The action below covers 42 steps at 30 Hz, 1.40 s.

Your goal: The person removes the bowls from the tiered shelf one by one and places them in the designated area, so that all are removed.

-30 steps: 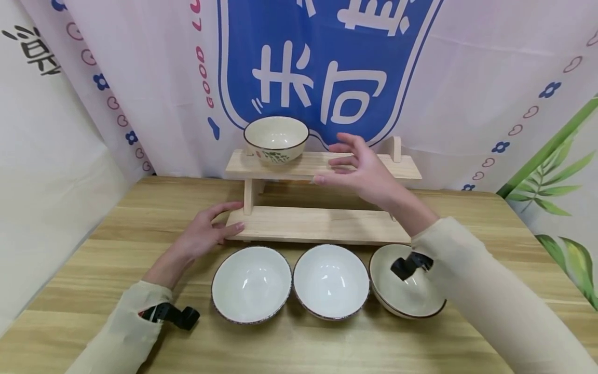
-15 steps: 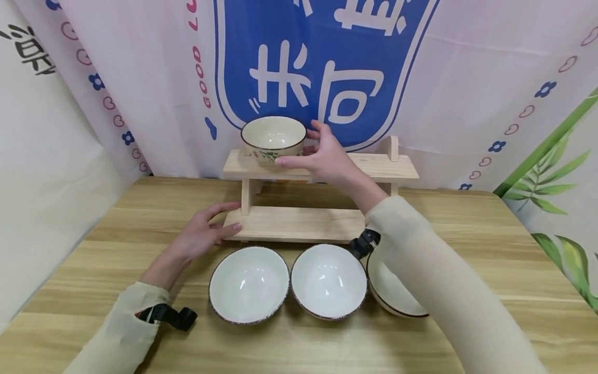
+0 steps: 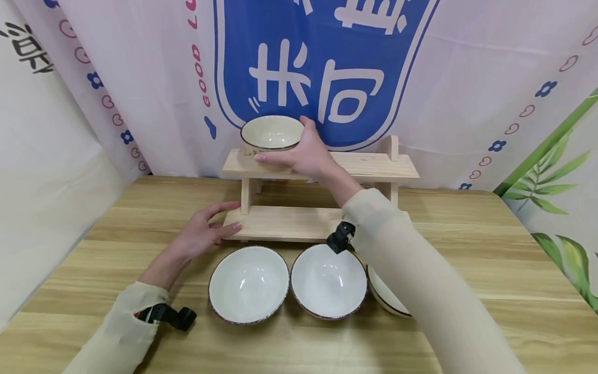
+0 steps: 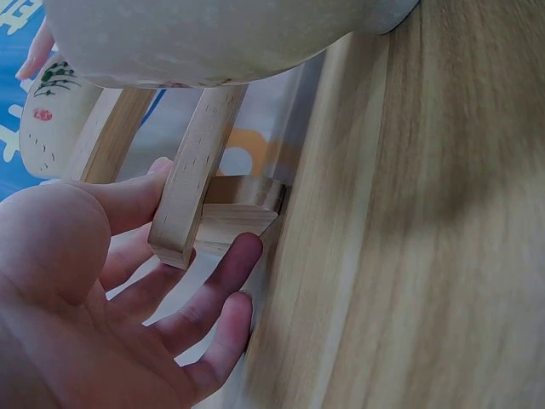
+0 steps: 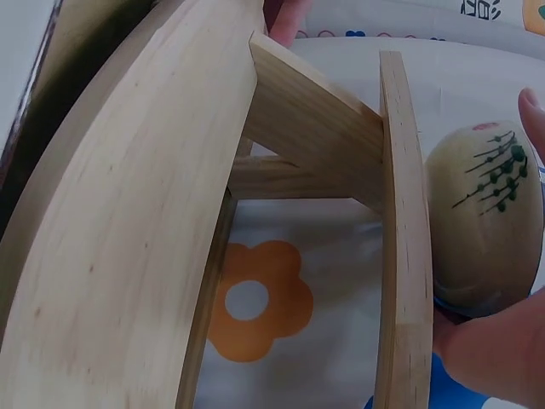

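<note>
A cream bowl point(image 3: 272, 132) with a dark rim stands at the left of the upper tier of a two-tier wooden shelf point(image 3: 289, 223). My right hand point(image 3: 310, 153) grips this bowl from its right side, thumb along the front and fingers behind. Green and red painted marks show on the bowl's side point(image 5: 490, 213) in the right wrist view. With thumb and fingers, my left hand point(image 3: 201, 231) holds the left end of the lower board; the left wrist view shows the board end point(image 4: 200, 170) between them.
In front of the shelf, a left bowl point(image 3: 249, 284), a middle bowl point(image 3: 329, 285) and a right bowl point(image 3: 388, 293) stand in a row on the wooden table point(image 3: 117, 228). My right sleeve partly covers the right one. A printed curtain point(image 3: 467, 93) hangs behind.
My right hand has moved left along the upper tier to the bowl and now grips it. Its sleeve covers more of the right front bowl. The left hand keeps its hold on the shelf.
</note>
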### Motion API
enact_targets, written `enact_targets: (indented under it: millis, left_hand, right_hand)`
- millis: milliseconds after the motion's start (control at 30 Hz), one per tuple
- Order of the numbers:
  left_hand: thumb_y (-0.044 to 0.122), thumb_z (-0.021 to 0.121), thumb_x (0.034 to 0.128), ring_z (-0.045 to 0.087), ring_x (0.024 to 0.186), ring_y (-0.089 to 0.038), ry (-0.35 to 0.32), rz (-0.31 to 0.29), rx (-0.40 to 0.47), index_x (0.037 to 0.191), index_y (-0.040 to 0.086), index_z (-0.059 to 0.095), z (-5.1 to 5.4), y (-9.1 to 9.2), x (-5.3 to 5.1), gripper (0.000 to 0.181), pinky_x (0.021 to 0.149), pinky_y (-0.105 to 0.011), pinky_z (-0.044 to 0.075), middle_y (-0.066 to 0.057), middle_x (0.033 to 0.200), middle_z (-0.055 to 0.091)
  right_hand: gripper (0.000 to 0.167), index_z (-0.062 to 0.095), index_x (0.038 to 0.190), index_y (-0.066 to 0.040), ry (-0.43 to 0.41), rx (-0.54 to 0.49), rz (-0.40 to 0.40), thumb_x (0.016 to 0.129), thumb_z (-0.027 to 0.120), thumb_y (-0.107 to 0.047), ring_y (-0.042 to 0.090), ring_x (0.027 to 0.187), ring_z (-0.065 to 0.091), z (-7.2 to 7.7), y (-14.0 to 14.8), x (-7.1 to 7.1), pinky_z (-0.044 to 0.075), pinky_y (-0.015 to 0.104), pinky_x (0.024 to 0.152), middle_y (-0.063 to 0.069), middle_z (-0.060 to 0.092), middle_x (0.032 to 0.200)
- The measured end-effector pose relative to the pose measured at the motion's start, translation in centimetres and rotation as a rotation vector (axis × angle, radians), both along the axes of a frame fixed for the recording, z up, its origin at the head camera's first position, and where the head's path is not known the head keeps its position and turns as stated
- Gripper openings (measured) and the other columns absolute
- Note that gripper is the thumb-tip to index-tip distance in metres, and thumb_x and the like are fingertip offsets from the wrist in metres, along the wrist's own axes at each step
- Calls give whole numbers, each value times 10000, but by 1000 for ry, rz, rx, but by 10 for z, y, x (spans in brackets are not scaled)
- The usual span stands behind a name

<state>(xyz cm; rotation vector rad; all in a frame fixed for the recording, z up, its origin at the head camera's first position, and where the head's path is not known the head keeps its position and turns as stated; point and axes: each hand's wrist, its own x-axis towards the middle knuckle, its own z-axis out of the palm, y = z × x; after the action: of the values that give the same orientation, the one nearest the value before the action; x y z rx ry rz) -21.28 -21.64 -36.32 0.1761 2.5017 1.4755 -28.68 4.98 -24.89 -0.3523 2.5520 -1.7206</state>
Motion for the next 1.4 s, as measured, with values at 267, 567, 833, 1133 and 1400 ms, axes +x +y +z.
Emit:
enact_targets:
  millis: [267, 567, 833, 1133, 1400]
  left_hand:
    - [330, 728, 1024, 603, 762, -133, -4, 5, -19, 1631, 187, 429, 2, -1, 2, 691, 693, -266, 509, -200, 1529, 462]
    - [337, 716, 1030, 617, 795, -162, 0, -5, -26, 1635, 180, 421, 4, -1, 3, 691, 723, -278, 516, -212, 1509, 486]
    - [329, 722, 1027, 618, 805, -158, -9, -2, -22, 1635, 175, 419, 3, -1, 2, 697, 721, -275, 523, -219, 1489, 506]
    - [325, 723, 1026, 616, 821, -166, -15, 6, -16, 1639, 188, 417, 2, 0, 1, 698, 712, -270, 510, -211, 1498, 481]
    - [320, 723, 1026, 610, 795, -162, -12, 6, -21, 1637, 186, 422, 3, 1, 0, 694, 695, -266, 497, -208, 1534, 449]
  right_hand:
    - [1440, 15, 1709, -178, 9, 17, -70, 698, 996, -473, 251, 1422, 442, 0, -12, -1, 388, 442, 1242, 104, 379, 1619]
    - [1432, 45, 1704, -180, 1, 35, -159, 684, 993, -512, 267, 1423, 443, 1, -21, -1, 427, 451, 1215, 104, 384, 1621]
    - [1367, 102, 1686, -152, 30, 28, -182, 700, 993, -473, 272, 1378, 476, -2, -22, -1, 463, 442, 1171, 106, 424, 1573]
    - [1312, 139, 1676, -156, 33, 18, -177, 714, 998, -398, 287, 1371, 491, -3, -12, 5, 466, 447, 1169, 111, 432, 1572]
    - [1315, 150, 1675, -154, 30, -1, -143, 703, 1008, -369, 270, 1337, 509, -2, 2, 14, 486, 427, 1141, 104, 445, 1548]
